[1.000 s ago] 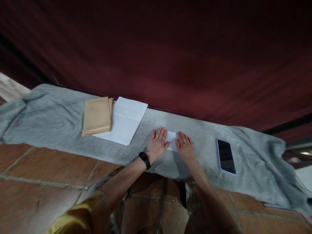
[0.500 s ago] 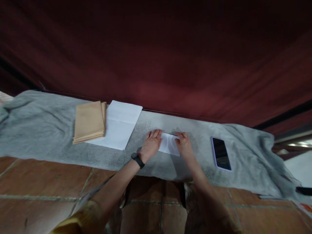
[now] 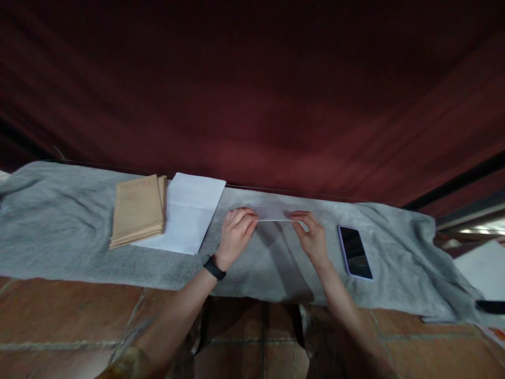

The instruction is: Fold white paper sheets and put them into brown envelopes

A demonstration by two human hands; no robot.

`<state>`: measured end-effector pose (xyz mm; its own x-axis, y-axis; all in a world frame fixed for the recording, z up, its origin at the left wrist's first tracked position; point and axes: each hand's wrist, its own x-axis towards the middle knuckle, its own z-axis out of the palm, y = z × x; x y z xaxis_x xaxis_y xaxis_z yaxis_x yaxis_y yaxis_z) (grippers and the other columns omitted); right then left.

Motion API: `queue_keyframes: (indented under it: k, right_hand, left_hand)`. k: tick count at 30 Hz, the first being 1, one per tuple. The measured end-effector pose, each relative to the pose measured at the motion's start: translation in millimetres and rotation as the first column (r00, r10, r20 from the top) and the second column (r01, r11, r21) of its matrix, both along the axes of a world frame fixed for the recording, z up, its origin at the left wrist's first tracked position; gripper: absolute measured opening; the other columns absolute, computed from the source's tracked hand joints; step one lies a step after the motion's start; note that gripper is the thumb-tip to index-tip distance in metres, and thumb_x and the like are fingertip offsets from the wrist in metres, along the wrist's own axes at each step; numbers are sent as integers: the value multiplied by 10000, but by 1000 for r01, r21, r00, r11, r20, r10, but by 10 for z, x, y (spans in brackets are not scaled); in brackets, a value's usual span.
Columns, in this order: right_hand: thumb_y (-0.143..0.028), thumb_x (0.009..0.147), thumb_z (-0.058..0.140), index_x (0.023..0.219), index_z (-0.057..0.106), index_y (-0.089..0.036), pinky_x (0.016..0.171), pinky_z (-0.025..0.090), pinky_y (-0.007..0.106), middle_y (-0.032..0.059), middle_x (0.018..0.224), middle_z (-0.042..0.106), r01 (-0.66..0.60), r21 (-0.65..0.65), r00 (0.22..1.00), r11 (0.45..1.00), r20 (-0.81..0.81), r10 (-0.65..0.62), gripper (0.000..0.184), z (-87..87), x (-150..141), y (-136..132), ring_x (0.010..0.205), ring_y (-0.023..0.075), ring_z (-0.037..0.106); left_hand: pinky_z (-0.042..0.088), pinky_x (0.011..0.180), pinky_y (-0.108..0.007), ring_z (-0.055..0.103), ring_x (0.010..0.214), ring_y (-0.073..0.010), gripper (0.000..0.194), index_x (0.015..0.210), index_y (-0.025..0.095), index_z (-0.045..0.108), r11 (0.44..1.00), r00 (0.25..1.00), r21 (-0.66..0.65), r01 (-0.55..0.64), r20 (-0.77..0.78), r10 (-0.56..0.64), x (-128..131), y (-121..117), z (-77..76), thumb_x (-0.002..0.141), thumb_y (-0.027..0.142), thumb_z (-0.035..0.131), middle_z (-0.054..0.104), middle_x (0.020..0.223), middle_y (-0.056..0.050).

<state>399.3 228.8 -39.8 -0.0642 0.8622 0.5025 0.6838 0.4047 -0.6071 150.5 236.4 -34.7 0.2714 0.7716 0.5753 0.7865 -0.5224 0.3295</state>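
A folded sheet of white paper [image 3: 274,212] is held up between my hands, its near edge toward me and its far part blurred. My left hand [image 3: 236,234], with a black band on the wrist, pinches the paper's left end between thumb and fingers. At the right end, my right hand [image 3: 311,236] pinches it the same way. The paper's shadow falls on the grey cloth [image 3: 256,273] below. To the left of my left hand lie white sheets [image 3: 193,205], partly covered by a stack of brown envelopes [image 3: 137,208].
A phone [image 3: 355,252] in a lilac case lies on the cloth to the right of my right hand. Behind the cloth hangs a dark red curtain [image 3: 252,116]. Brown floor tiles [image 3: 71,310] lie along the near side.
My hands were flat on the folded paper, pressing it to the cloth. They have since moved apart to its ends, gripped it and lifted it. The view has shifted slightly.
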Motion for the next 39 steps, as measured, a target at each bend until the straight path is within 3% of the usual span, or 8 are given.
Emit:
queue_keyframes:
  k: [3,7,14,19,23,30,34,39]
  right_hand:
    - [-300,1011,473,998,707,-231,977,511,377,68,1118,723,-40,32,995,999,92,37,245,-74,79,-94,1079,214,660]
    - [-217,1005,469,1030,707,-224,988,500,377,57,1135,725,-134,-84,933,987,324,154,239,-234,161,-236,1075,213,660]
    - [-82,881,505,1071,714,-242,1031,479,351,31,1231,697,-200,-324,861,925,393,324,325,-231,218,-453,1103,187,648]
    - [-166,969,461,1145,699,-239,992,508,355,35,1146,728,-121,-332,890,935,381,251,304,-220,135,-410,1065,194,664]
    - [-233,1021,428,1299,634,-201,1094,453,367,71,1345,650,-86,-238,903,967,392,177,348,-332,-49,-327,1242,200,590]
    - [-324,1042,407,1481,456,-98,1211,313,426,128,1561,435,-34,-207,853,978,503,137,496,-606,-386,-405,1457,237,372]
    - [-273,1041,363,1526,381,-82,1238,249,437,132,1612,339,-1,-163,810,987,579,96,521,-724,-459,-468,1498,237,291]
    - [-225,1031,352,1553,332,-105,1228,249,461,140,1641,265,62,-97,778,993,629,13,536,-823,-482,-489,1518,260,237]
  left_hand:
    - [476,957,-396,610,1097,-208,211,1049,227,689,990,977,19,142,-164,-137,-50,-91,-11,995,195,488,698,1133,-62]
    - [463,1022,-394,582,1188,-212,203,1030,212,676,951,889,-93,296,-336,-310,-68,-226,-142,977,136,494,670,1237,-73]
    - [410,1115,-368,559,1265,-194,231,1101,205,647,882,826,-315,351,-339,-450,-35,-379,-264,927,113,525,641,1330,-62]
    - [426,1099,-346,584,1239,-177,302,1112,211,647,855,829,-379,354,-295,-474,-48,-302,-248,872,73,527,656,1320,-58]
    - [434,1092,-342,601,1215,-180,339,1113,208,640,843,820,-395,365,-294,-492,-74,-264,-196,841,48,516,669,1295,-55]
    - [435,1113,-372,584,1255,-200,266,1067,228,668,827,866,-447,341,-193,-461,-30,-310,-174,857,132,538,633,1358,-47]
    - [347,1193,-448,407,1445,-225,467,1453,168,453,910,947,-381,161,-199,-251,203,-389,-397,1020,334,396,464,1545,-119]
    - [242,1240,-497,277,1510,-279,686,1504,86,373,960,941,-279,33,-314,-124,361,-450,-659,1007,559,370,370,1591,-184]
